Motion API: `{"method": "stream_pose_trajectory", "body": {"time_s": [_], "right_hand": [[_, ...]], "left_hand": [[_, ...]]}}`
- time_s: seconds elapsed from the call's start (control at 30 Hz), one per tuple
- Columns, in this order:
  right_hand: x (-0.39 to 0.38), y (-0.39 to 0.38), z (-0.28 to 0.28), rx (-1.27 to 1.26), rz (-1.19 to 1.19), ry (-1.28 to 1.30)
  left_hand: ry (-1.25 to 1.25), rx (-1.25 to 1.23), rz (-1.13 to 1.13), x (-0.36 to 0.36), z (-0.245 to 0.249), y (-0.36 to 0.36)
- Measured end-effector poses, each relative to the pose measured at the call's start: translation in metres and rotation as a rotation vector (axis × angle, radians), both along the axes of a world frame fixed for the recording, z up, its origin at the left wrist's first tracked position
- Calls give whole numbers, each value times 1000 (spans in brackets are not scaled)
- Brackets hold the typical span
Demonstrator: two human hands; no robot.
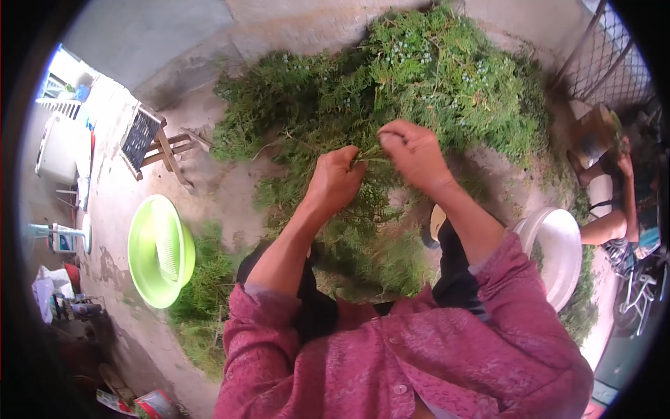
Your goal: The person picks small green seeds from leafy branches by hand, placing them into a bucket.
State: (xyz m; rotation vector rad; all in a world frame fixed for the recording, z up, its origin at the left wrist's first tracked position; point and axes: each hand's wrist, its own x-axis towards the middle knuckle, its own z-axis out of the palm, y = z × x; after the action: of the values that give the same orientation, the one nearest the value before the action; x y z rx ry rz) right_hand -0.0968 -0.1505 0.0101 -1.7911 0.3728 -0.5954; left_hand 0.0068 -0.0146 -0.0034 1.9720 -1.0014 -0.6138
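Note:
Held in front of my lap, my left hand (337, 179) is closed, pinching a thin green evergreen sprig (373, 159) between thumb and fingers. My right hand (419, 155) is just to its right, slightly blurred, with its fingers curled in at the sprig's other end; its exact grip is partly hidden. Below and beyond both hands lies a large heap of cut evergreen branches (447, 77), scaly-leaved and dotted with pale bluish berries. More loose greenery (370, 251) covers the floor between my legs.
A lime-green basin (150, 262) stands at my left beside more cut greenery (206, 293). A white bucket (558, 258) is close to my right arm. Farther left is a wooden folding stool (164, 146). Another person's arm (628, 181) shows at the right, near a wire-mesh panel (607, 63).

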Motion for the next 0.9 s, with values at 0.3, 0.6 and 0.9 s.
{"method": "stream_pose_trajectory", "body": {"time_s": [0.3,0.6,0.9], "right_hand": [[-169,-76,32,352,-828,-193],[-441,-118,-72,-905,-642,1640],[-236,-81,7,-203,-663,605]], "left_hand": [[742,-298,247,39,40,24],[1518,-1078,-404,79,18,36],[1731,-1144,-357,81,1,27]]}}
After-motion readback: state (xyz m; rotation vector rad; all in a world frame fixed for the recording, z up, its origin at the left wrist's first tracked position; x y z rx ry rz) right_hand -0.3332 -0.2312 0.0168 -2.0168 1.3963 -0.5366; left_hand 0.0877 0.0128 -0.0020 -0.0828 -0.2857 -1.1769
